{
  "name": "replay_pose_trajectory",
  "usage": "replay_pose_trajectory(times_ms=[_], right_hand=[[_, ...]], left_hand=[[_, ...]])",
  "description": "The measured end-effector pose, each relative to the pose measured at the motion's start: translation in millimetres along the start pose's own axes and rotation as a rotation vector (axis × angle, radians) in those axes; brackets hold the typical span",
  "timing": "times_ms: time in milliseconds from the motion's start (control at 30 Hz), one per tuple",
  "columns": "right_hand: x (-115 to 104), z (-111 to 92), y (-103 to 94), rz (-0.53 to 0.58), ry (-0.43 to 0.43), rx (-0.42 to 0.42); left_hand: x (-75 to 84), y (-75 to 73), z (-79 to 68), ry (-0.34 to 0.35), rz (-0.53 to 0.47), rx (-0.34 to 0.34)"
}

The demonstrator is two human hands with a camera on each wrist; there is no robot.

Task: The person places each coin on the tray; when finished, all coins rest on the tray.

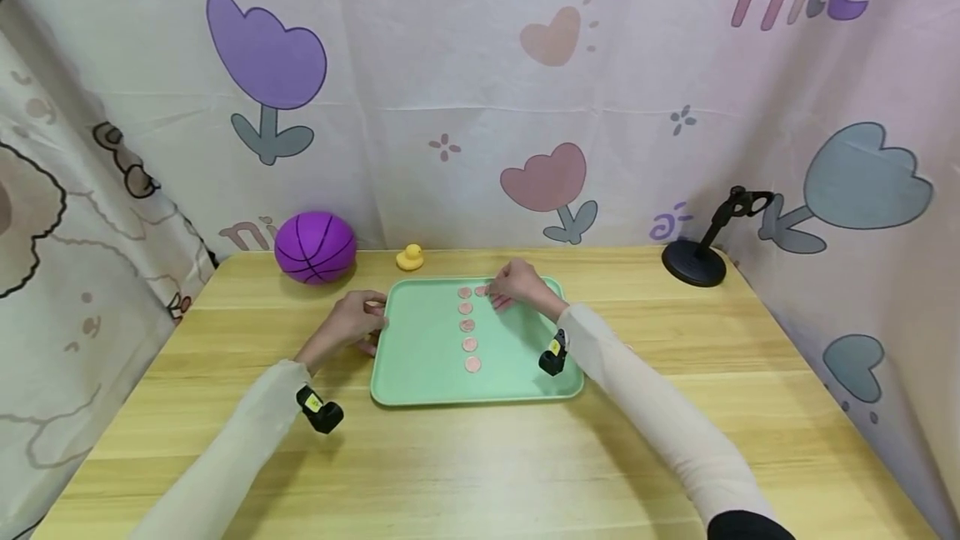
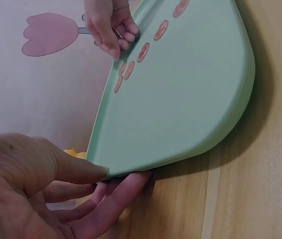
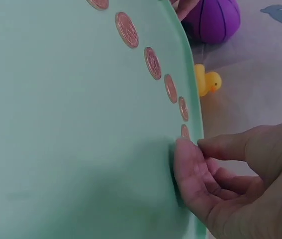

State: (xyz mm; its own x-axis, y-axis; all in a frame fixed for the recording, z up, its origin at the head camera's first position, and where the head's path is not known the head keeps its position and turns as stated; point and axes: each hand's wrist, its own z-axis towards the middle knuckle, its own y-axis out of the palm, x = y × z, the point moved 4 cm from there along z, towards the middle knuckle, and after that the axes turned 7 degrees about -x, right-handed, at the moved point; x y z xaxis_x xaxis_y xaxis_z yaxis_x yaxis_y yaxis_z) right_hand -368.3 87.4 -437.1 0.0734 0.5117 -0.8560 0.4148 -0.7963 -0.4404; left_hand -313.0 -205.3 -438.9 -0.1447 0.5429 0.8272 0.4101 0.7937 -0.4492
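A pale green tray (image 1: 420,357) lies on the wooden table, with several copper coins (image 1: 469,344) in a column down its middle. One more coin (image 1: 482,291) lies beside the column's far end. My left hand (image 1: 356,322) grips the tray's left rim; in the left wrist view the thumb (image 2: 81,168) lies on top and the fingers are underneath. Over the tray's far edge, my right hand (image 1: 517,283) has its fingertips right at that end coin (image 3: 185,131), partly covering it. Thumb and forefinger nearly meet there; whether anything is between them is hidden.
Behind the tray are a purple basketball (image 1: 315,247) and a yellow rubber duck (image 1: 410,257). A black stand (image 1: 693,263) with a round base is at the back right. A printed curtain (image 1: 420,40) hangs along the table's far edge.
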Motion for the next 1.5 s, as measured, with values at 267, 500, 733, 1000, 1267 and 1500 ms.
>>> replay_pose_trajectory(times_ms=[267, 500, 733, 1000, 1267, 1500], right_hand=[[3.8, -24.5, -30.9, -0.034, -0.065, 0.024], [24.4, -50.9, -66.2, -0.120, -0.081, 0.003], [50.0, -67.6, -97.7, -0.217, -0.123, 0.050], [74.8, -91.2, -131.9, -0.457, -0.139, 0.021], [99.0, -110.3, -140.8, -0.382, -0.152, -0.230], [109.5, -117.1, -130.2, -0.335, -0.213, -0.292]], left_hand=[[1.9, -0.3, 0.8, 0.004, 0.034, -0.013], [0.2, 1.6, 2.1, 0.015, 0.053, -0.008], [0.5, -1.9, 2.1, 0.018, 0.101, 0.006], [0.8, -0.6, 5.3, 0.031, 0.117, -0.002], [1.8, -0.1, 5.9, 0.023, 0.109, -0.005], [1.4, 0.5, 5.2, 0.034, 0.099, -0.017]])
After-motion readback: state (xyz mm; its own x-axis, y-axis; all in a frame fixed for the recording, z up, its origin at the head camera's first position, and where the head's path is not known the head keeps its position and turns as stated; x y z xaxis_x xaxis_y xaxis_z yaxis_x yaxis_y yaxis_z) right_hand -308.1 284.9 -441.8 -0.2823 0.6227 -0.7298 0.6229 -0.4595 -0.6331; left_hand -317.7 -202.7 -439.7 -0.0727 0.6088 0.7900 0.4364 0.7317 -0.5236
